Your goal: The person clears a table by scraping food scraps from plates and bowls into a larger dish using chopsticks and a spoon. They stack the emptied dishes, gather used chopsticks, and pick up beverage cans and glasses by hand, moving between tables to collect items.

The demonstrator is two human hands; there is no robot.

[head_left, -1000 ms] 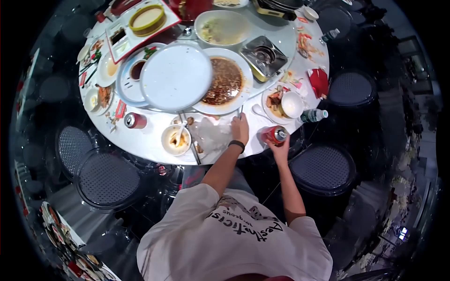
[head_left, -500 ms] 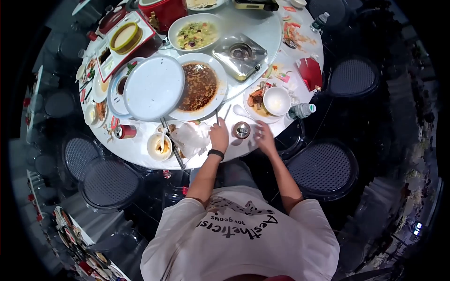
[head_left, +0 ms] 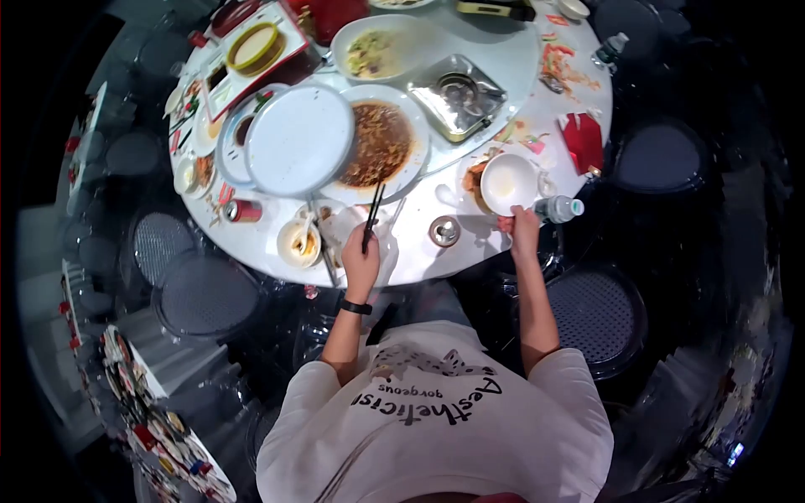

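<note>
My left hand (head_left: 360,261) is closed round a pair of dark chopsticks (head_left: 373,216), whose tips point away over the near edge of the plate of brown sauce (head_left: 421,155). My right hand (head_left: 525,235) grips the near rim of a white bowl (head_left: 510,181). The bowl is over a plate of food scraps (head_left: 466,198) and looks slightly raised; its underside is hidden. Between my hands stands an open drink can (head_left: 444,231). A small bowl with a spoon (head_left: 298,243) sits left of my left hand, beside crumpled clear plastic.
A large pale oval tray (head_left: 300,138) overlaps the sauce plate. Behind are a metal burner (head_left: 458,96), a soup bowl (head_left: 382,49) and a red-rimmed tray (head_left: 289,52). A water bottle (head_left: 560,208) stands right of my right hand. A red can (head_left: 243,210) lies left; chairs (head_left: 597,318) surround the table.
My left hand has brought the chopsticks up, tips pointing away. My right hand has moved from beside the can to the white bowl, which now appears larger. The view has shifted slightly.
</note>
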